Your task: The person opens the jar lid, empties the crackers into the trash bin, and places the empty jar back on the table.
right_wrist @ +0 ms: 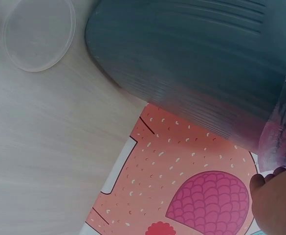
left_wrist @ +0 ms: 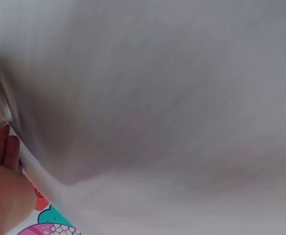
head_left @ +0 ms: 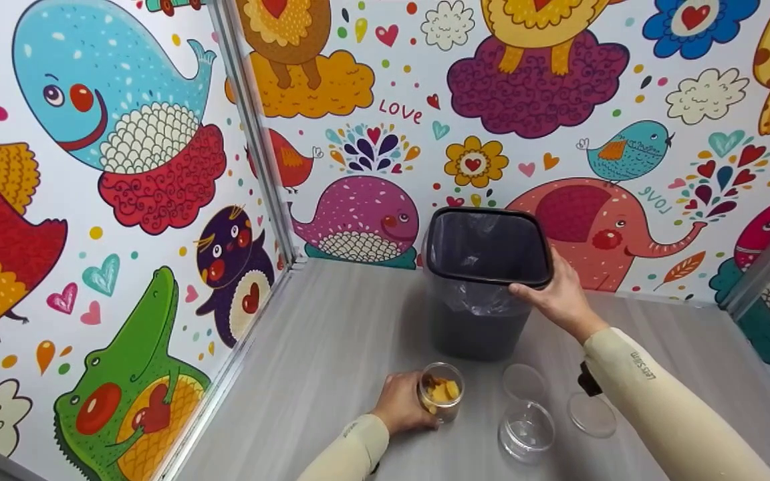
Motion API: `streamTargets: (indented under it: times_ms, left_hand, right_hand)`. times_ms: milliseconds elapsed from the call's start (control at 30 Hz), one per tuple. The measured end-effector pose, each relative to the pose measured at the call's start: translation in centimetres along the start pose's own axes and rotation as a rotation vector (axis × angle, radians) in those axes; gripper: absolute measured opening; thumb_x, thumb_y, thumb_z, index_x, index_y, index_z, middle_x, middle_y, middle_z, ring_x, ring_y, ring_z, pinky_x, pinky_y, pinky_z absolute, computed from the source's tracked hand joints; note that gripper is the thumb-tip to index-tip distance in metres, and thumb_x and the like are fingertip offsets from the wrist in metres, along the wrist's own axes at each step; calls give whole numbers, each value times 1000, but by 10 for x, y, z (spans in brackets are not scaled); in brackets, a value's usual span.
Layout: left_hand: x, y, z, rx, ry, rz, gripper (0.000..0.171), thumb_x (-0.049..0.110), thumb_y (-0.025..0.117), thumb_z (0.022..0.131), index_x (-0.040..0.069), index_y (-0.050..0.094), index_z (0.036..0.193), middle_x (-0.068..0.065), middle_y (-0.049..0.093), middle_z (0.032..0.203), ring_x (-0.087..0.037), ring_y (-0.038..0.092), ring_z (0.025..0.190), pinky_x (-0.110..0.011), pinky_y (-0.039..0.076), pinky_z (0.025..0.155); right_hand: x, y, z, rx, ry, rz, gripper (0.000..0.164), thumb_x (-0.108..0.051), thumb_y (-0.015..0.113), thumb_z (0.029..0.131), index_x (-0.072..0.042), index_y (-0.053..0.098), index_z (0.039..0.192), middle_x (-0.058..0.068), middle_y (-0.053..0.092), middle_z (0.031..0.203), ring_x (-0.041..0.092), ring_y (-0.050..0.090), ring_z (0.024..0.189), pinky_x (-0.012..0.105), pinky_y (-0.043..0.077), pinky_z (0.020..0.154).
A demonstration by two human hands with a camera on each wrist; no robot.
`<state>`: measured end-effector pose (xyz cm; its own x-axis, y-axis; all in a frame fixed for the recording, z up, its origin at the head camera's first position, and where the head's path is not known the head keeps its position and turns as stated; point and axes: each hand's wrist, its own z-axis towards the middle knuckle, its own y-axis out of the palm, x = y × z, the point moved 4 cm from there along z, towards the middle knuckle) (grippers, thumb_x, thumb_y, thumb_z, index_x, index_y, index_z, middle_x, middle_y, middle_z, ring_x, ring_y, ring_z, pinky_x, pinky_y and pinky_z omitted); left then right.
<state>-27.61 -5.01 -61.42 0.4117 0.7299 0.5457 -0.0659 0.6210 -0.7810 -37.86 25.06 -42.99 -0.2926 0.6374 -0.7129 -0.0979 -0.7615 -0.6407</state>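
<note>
My left hand (head_left: 404, 402) grips a clear jar (head_left: 450, 409) by its side, low over the grey table. Yellow and brown chunks of food (head_left: 441, 389) fill part of the jar; its edge also shows at the far left of the left wrist view. With the thumb over the near side of the rim and the fingers round the outside, my right hand (head_left: 562, 294) holds a dark trash bin (head_left: 475, 331) at its right corner. A clear plastic liner (head_left: 485, 298) is folded over the bin's rim and hangs down outside.
In front of the bin stands a second clear jar (head_left: 527, 431). Two round clear lids lie flat by it, one lid (head_left: 524, 383) behind and another lid (head_left: 592, 415) to the right. Cartoon-printed walls (head_left: 358, 153) border the grey table (head_left: 331, 321) at the back and left.
</note>
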Motion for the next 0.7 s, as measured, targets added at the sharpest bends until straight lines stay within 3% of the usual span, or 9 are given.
streamTargets:
  times_ms: [367,700]
  left_hand:
    - [6,-4,0,10,7,-38,69,36,97,43,14,71,104,12,68,92,-8,62,87,-38,43,91]
    - [-4,-6,6,-21,-152,-211,77,37,96,52,10,69,119,7,71,107,-14,64,100,-40,46,97]
  right_hand:
    - [0,0,-1,-7,8,10,118,-50,82,77,-3,10,158,28,21,157,48,17,143,69,17,110]
    - [1,2,1,16,-24,16,116,-48,83,77,-2,14,157,28,26,155,48,21,141,68,19,110]
